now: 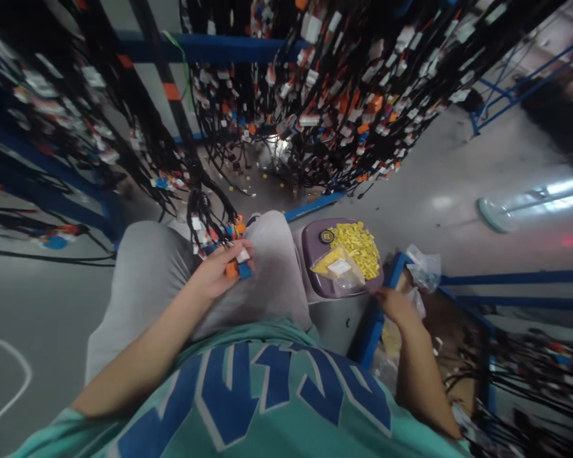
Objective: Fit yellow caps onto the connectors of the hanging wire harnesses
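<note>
My left hand is closed round a few white, orange and blue connectors at the end of a black cable bundle, above my lap. At the right edge of a purple stool, my right hand touches or nearly touches the rim; its fingers are partly hidden and blurred. On the stool lie a heap of small yellow parts, a clear bag with a white label and a round black item.
Dense cable bundles with connectors hang from blue racks ahead and at the left. Right of the stool stands a blue-framed bin with plastic bags. More wiring is at the lower right.
</note>
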`<state>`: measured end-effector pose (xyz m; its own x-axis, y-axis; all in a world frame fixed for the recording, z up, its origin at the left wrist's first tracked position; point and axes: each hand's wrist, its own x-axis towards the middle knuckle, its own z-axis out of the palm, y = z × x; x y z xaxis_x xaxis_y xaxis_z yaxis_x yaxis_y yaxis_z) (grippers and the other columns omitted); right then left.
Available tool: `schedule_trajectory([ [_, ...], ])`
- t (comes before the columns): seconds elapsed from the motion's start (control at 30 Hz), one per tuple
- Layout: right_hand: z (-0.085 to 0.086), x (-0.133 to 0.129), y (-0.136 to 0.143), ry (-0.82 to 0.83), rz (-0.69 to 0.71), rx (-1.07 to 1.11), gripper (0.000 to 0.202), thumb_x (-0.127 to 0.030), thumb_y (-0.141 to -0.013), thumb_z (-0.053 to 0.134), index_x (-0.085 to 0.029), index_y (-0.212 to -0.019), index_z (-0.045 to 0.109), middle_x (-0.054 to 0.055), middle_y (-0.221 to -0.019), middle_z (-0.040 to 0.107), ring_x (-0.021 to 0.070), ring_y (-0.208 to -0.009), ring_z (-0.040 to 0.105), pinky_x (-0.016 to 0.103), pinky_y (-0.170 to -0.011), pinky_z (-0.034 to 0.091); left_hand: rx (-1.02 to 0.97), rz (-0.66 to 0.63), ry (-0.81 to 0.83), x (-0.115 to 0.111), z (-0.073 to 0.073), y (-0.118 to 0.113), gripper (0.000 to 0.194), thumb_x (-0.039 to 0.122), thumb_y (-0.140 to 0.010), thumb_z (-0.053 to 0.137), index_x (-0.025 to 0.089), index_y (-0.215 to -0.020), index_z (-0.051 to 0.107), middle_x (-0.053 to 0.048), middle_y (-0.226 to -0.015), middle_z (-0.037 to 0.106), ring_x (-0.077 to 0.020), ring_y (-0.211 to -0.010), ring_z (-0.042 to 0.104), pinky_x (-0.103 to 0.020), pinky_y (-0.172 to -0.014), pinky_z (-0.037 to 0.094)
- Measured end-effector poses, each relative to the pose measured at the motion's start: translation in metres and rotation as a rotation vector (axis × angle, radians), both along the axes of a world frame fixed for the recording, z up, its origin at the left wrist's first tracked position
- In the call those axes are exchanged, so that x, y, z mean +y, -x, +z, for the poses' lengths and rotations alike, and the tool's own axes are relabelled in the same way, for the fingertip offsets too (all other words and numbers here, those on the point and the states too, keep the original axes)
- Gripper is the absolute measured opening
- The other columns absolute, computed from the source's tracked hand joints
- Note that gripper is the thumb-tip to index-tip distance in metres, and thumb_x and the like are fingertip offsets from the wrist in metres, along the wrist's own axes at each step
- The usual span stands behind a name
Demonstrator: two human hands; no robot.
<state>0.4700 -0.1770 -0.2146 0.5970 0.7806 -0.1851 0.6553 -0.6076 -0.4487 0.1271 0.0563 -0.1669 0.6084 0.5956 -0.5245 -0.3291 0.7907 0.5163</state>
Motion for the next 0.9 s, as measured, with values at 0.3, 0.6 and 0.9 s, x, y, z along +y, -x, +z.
schedule_trajectory([
  [0.3,-0.09,0.007,0.023,-0.083,-0.216,0.006,0.027,-0.022,-0.071,0.045,-0.01,-0.084,0.065,0.012,-0.084,0.067,0.0202,-0.075,0.061,0.033,-0.072,0.046,0.036,0.045,-0.074,0.012,0.014,0.004,0.031,0.014,-0.087,0.032,0.012,-0.077,0.062,-0.003,-0.062,0.062,-0.0111,-0.051,0.055,-0.023,-0.051,0.047],
  [0.6,-0.107,0.037,0.025,-0.049,-0.333,-0.035,0.028,-0.024,-0.077,0.047,-0.015,-0.099,0.061,0.01,-0.097,0.063,0.0201,-0.088,0.056,0.03,-0.076,0.042,0.057,0.012,-0.033,0.006,0.015,0.005,0.03,0.011,-0.085,0.033,0.011,-0.081,0.062,-0.006,-0.069,0.062,-0.0135,-0.054,0.056,-0.027,-0.053,0.048],
  [0.9,-0.104,0.043,0.03,0.057,-0.359,-0.011,0.02,-0.026,-0.082,0.048,-0.012,-0.095,0.057,0.007,-0.093,0.058,0.0148,-0.085,0.054,0.03,-0.076,0.043,-0.029,0.001,-0.08,0.004,0.01,0.004,0.011,0.011,-0.077,0.05,0.012,-0.077,0.061,-0.003,-0.065,0.059,-0.0115,-0.052,0.054,-0.025,-0.052,0.049],
])
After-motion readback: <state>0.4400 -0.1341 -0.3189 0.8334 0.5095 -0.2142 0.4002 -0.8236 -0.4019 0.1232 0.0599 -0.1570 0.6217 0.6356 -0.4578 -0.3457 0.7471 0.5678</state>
